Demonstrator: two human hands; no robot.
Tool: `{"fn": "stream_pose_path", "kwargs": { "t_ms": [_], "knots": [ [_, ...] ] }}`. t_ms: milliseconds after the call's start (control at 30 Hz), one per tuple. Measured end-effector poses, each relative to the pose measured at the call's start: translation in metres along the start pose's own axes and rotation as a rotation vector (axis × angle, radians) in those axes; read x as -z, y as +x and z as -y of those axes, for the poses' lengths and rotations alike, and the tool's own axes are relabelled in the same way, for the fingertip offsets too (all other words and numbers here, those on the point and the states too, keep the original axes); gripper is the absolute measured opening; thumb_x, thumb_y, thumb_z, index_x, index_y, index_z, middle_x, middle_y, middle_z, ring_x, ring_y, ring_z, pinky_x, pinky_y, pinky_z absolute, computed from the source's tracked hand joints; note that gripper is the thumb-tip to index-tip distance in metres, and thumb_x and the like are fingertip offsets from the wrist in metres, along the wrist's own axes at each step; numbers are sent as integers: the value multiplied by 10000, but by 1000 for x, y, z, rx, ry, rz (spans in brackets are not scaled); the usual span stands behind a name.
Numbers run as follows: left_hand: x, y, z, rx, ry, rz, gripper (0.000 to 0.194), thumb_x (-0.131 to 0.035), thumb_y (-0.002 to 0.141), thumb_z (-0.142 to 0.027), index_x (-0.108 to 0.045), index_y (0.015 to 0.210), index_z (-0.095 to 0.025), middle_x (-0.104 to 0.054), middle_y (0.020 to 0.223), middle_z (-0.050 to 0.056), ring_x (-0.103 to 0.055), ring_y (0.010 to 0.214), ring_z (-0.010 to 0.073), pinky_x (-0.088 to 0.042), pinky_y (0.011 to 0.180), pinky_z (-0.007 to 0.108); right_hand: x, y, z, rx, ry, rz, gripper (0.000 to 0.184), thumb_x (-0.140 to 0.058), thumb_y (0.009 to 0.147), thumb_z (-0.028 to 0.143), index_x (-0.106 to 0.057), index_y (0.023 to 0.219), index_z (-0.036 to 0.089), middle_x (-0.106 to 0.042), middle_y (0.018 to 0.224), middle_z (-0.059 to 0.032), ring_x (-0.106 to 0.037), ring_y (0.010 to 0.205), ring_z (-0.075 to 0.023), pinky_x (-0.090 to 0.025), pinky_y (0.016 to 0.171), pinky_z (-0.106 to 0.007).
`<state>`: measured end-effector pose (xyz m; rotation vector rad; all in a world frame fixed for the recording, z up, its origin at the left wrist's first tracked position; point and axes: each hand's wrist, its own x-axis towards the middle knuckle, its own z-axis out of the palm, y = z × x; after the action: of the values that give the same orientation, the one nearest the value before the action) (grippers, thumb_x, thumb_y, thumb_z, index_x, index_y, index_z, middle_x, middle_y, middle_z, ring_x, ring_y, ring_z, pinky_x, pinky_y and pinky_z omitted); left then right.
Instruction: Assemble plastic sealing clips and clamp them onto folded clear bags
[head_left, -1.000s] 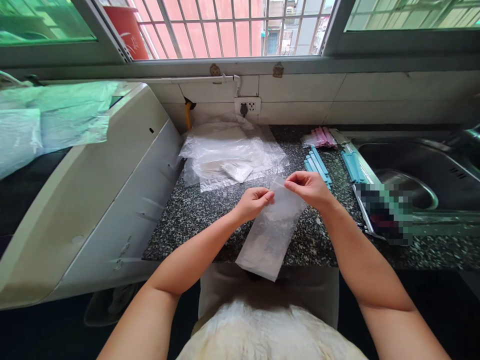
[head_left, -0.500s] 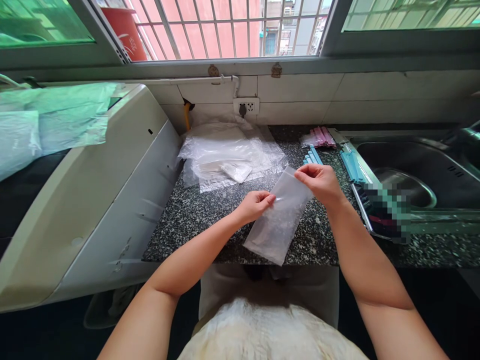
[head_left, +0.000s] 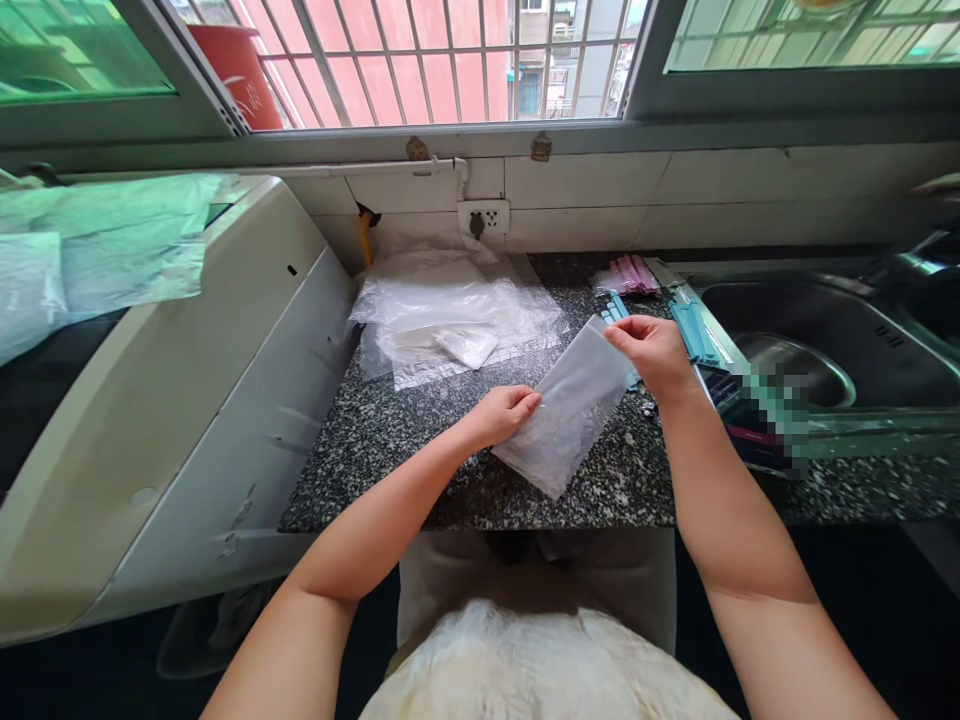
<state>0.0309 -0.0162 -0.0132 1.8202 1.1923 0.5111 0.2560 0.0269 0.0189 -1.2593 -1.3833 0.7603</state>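
Observation:
A small clear plastic bag point(head_left: 566, 410) hangs slanted over the speckled granite counter point(head_left: 420, 430). My left hand point(head_left: 504, 413) pinches its left edge with closed fingers. My right hand point(head_left: 652, 352) pinches its top right corner, fingers curled shut. Just beyond my right hand lie several blue sticks point(head_left: 616, 308), partly hidden by the bag and the hand. A small pile of pink sticks point(head_left: 630, 275) lies farther back.
A heap of clear plastic bags point(head_left: 450, 310) lies at the back of the counter. A white appliance point(head_left: 172, 380) stands to the left. A steel sink point(head_left: 810, 340) is to the right, with more blue sticks point(head_left: 694, 330) on its rim. A wall socket point(head_left: 483, 216) sits under the window.
My right hand has carried the bag's top corner up and to the right, toward the blue sticks. The bag now slants more. My left hand has stayed on the lower left edge.

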Motion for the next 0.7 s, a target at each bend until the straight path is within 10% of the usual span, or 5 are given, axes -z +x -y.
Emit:
{"fn": "stream_pose_path", "kwargs": {
  "t_ms": [467, 700],
  "knots": [
    [25, -1, 12, 23, -86, 47, 250, -445, 800, -294, -425, 576, -185, -407, 515, -43, -366, 490, 93, -284, 493, 227, 14, 13, -10, -46, 91, -209, 86, -668, 623, 198, -614, 560, 176, -545, 534, 23, -425, 475, -76, -345, 470, -233],
    [35, 2, 11, 61, -366, -207, 131, -462, 737, -168, -469, 606, -169, -439, 521, -50, -405, 472, 74, -344, 493, 203, 11, 14, -10, -56, 104, -242, 103, -659, 623, 218, -579, 569, 183, -512, 515, 37, -410, 473, -76, -359, 471, -229]
  ]
}}
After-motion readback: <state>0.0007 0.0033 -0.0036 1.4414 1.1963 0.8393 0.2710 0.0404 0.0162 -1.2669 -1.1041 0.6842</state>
